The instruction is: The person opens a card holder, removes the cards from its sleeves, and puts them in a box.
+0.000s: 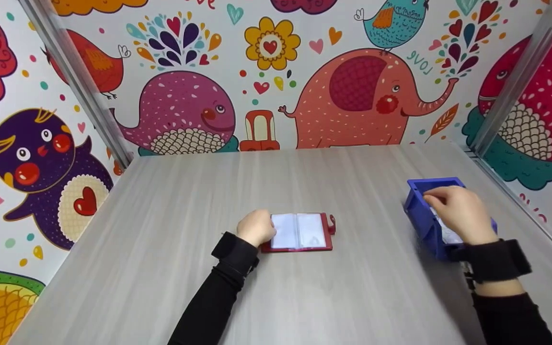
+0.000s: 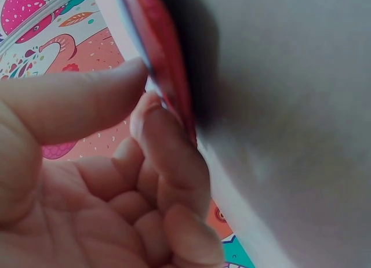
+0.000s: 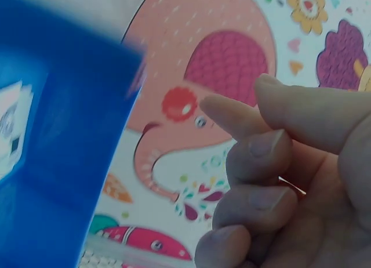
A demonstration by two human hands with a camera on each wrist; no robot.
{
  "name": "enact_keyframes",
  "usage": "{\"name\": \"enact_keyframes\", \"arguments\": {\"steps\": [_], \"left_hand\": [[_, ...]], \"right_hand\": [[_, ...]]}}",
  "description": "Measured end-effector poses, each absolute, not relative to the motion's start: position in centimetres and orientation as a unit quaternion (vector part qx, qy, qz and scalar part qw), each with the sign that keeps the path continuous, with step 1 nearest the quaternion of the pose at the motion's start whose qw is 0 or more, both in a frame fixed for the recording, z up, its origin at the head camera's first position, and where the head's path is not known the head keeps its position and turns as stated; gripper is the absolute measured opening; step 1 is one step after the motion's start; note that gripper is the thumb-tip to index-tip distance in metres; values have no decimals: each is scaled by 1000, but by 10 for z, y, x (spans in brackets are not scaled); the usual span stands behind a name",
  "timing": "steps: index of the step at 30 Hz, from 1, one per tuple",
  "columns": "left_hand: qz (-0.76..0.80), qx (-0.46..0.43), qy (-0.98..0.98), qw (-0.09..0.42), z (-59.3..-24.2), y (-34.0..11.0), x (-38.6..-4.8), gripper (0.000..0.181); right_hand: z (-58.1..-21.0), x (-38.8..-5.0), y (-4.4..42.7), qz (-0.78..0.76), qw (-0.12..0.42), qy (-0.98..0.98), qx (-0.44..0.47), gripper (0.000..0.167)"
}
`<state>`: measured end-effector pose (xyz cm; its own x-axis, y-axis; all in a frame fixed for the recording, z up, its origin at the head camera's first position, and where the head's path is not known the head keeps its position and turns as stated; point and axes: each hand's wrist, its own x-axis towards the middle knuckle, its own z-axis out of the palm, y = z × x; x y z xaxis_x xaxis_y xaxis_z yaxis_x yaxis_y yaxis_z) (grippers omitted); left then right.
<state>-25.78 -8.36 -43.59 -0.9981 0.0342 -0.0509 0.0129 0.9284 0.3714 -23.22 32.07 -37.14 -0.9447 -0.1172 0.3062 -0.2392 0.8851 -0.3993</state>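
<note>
A small red card holder lies spread on the table, with clear sleeves on both sides and a strap tab at its right edge. At its left edge my left hand pinches the cover; in the left wrist view the thumb and forefinger meet on the red edge. My right hand is over the blue bin, fingers loosely bent. In the right wrist view nothing lies between the thumb and forefinger. White printed cards sit inside the bin, partly hidden by the hand in the head view.
The pale wood-grain table is bounded by walls with cartoon animals. A metal post stands at the back left corner, and another at the back right. The bin stands near the right wall.
</note>
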Motion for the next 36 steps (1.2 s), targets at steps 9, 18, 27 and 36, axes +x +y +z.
{"name": "enact_keyframes", "arguments": {"steps": [9, 18, 27, 36], "left_hand": [[188, 11, 982, 32, -436, -83, -258, 9], [184, -3, 982, 42, -436, -83, -259, 6], [176, 12, 984, 24, -436, -83, -258, 13], [177, 7, 984, 31, -437, -83, -259, 11]], "right_hand": [[-369, -236, 281, 235, 120, -957, 118, 26], [-377, -244, 250, 229, 148, -948, 162, 20], [-390, -252, 218, 209, 160, -948, 179, 15], [-399, -259, 193, 219, 130, -949, 188, 15]]}}
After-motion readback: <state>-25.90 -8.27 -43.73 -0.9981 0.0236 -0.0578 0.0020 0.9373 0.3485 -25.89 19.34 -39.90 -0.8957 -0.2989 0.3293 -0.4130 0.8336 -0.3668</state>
